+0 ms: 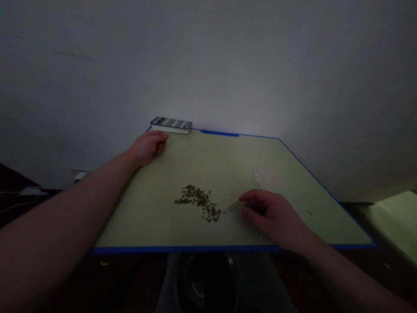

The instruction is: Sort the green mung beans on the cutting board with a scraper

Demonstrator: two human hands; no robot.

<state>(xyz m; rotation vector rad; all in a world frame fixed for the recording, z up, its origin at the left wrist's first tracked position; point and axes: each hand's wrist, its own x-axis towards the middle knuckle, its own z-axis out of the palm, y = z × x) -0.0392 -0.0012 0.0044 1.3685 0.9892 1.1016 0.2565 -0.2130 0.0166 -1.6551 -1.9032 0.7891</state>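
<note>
My right hand [273, 215] is low over the right front of the table, thumb and fingers pinched on a clear protractor [235, 208] with curved scale marks. The protractor's edge comes close to the right end of a scattered patch of small dark greenish beans [198, 198]; a stray bean or two lies by that edge. My palm and fingers hide part of the protractor. Resting at the table's left edge, my left hand [150, 147] is curled into a loose fist, with nothing showing in it. Beyond my right hand lies a thin pale heap of fine grains [267, 177].
The light green table [208, 152] has a blue edge and stands against a grey wall. A phone [172, 123] lies on a white box [171, 129] at the back left corner. Below the front edge, a dark round bowl [208, 282] is at my lap.
</note>
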